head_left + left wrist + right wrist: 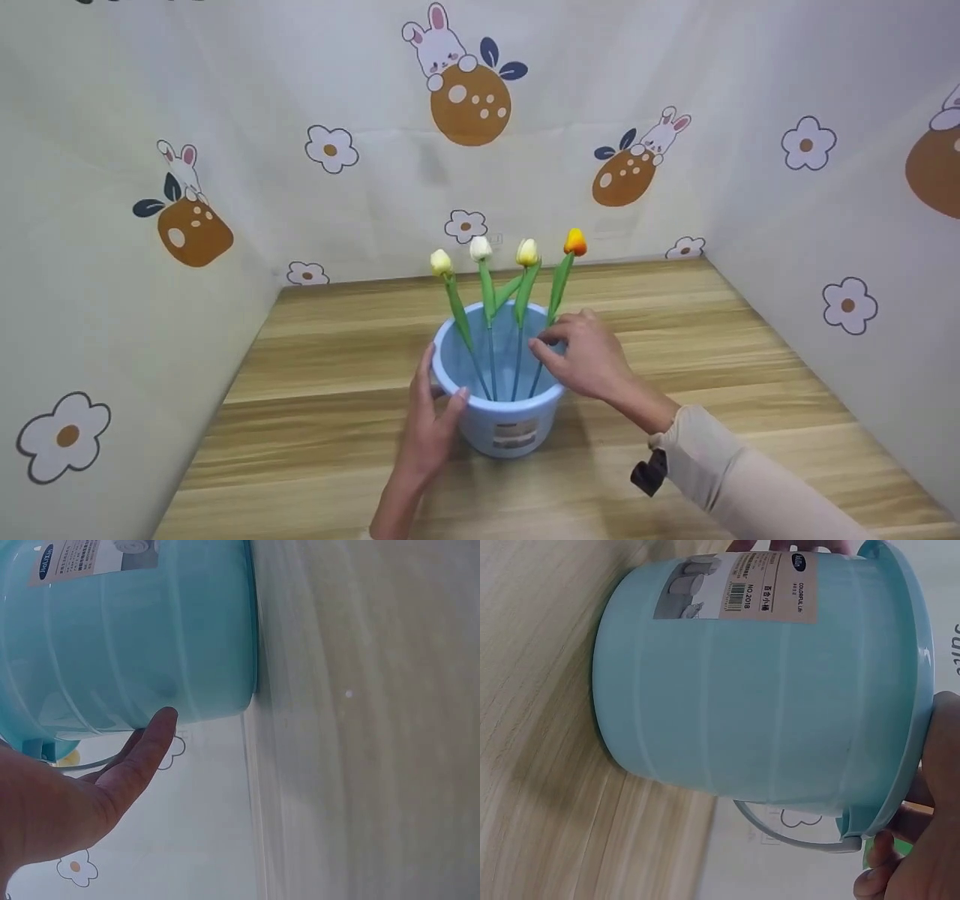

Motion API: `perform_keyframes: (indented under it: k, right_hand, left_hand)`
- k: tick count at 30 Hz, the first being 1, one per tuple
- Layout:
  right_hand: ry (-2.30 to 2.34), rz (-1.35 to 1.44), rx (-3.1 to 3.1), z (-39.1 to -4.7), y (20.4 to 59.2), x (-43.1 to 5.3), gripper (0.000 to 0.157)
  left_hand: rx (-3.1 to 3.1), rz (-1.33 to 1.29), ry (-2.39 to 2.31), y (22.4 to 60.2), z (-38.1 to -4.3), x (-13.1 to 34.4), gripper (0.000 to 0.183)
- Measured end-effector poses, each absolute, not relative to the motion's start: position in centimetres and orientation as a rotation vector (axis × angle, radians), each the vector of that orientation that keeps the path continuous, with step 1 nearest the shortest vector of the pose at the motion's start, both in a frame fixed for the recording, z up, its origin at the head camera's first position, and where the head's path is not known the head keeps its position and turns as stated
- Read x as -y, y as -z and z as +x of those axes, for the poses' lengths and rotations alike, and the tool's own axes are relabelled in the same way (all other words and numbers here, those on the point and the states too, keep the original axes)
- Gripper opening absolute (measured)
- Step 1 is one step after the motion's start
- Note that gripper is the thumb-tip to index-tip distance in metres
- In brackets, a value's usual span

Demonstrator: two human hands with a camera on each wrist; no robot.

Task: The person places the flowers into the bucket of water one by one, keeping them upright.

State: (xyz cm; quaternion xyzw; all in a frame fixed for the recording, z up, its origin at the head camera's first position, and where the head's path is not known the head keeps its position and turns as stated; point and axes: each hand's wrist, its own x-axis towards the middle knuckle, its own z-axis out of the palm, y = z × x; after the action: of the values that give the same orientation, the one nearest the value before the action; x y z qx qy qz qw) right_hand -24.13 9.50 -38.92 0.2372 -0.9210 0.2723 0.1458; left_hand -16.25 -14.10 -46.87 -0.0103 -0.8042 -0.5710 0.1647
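A light blue plastic bucket (510,431) stands upright on the table, several artificial tulips leaning in it. My left hand (429,435) rests against the bucket's left side, thumb at the rim; in the left wrist view its fingers (139,765) lie fairly straight along the outer wall. Over the right rim, my right hand (589,352) pinches the stem of the orange tulip (575,242) with thumb and curled fingers. Left of that flower stand two pale yellow tulips (527,253) and a white tulip (481,248), their stems inside the bucket.
The wood-grain table (315,427) is bounded by pale cloth walls (360,202) printed with rabbits and flowers. A grey bucket handle (787,838) hangs down at the bucket's side. A black strap (649,473) dangles below the right sleeve (750,480).
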Motion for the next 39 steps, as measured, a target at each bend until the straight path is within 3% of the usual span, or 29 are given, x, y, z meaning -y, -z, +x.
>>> perform_keyframes:
  k: [12,28,39]
  right_hand:
    - [-0.732,0.66,2.759,-24.1,39.1,-9.3,0.039]
    - [-0.813,0.768,2.613,-23.9,39.2,-9.9,0.022]
    - [-1.081,0.705,2.425,-24.4,39.6,-11.5,0.023]
  left_hand:
    - [2.308,0.004,1.635,46.9,-16.3,14.3,0.08]
    - [2.305,-0.013,1.629,47.0,-16.6,14.5,0.08]
    - [2.3,-0.067,1.611,46.9,-16.7,15.1,0.079]
